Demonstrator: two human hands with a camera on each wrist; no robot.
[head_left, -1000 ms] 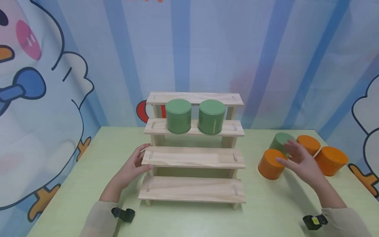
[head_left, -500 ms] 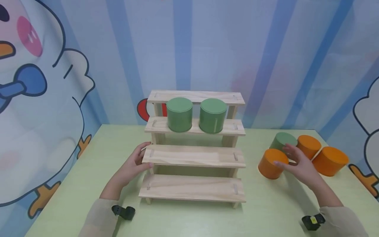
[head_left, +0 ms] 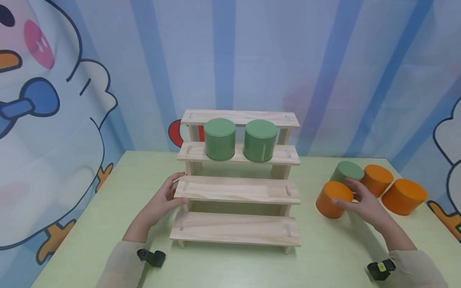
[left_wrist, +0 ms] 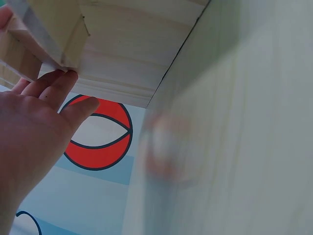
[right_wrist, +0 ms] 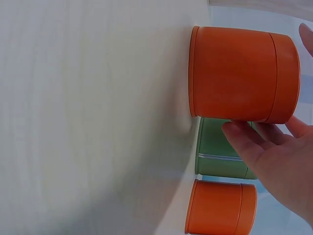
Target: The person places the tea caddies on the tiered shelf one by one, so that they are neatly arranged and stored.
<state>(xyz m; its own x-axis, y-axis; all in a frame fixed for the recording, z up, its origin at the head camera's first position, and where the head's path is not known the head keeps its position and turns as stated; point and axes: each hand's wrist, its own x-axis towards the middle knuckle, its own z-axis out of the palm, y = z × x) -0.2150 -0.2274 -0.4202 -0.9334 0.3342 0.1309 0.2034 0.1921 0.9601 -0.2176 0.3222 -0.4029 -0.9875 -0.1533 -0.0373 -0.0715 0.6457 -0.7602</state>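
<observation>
A tiered wooden display shelf [head_left: 235, 228] stands mid-table. My left hand [head_left: 158, 206] holds its left end at the second step from the bottom, the thumb in front; in the left wrist view, fingers [left_wrist: 61, 88] touch the wood from below. My right hand [head_left: 367, 204] reaches round the upper part of an orange lidded canister [head_left: 333, 202] standing right of the shelf. In the right wrist view, several fingers [right_wrist: 244, 139] touch that canister's side, while another finger shows beside its lid. A green canister [head_left: 347, 171] is right behind it, partly hidden.
On the shelf's third step stand two green canisters, one left [head_left: 219, 140] and one right [head_left: 261, 141]. Two more orange canisters, one nearer the back [head_left: 377, 179] and one at far right [head_left: 404, 197], stand beyond my right hand. A printed blue curtain [head_left: 273, 60] hangs behind the table.
My right hand has lowered and moved slightly left, its fingers closing round the orange canister. My left hand stays on the shelf. The view has shifted a little.
</observation>
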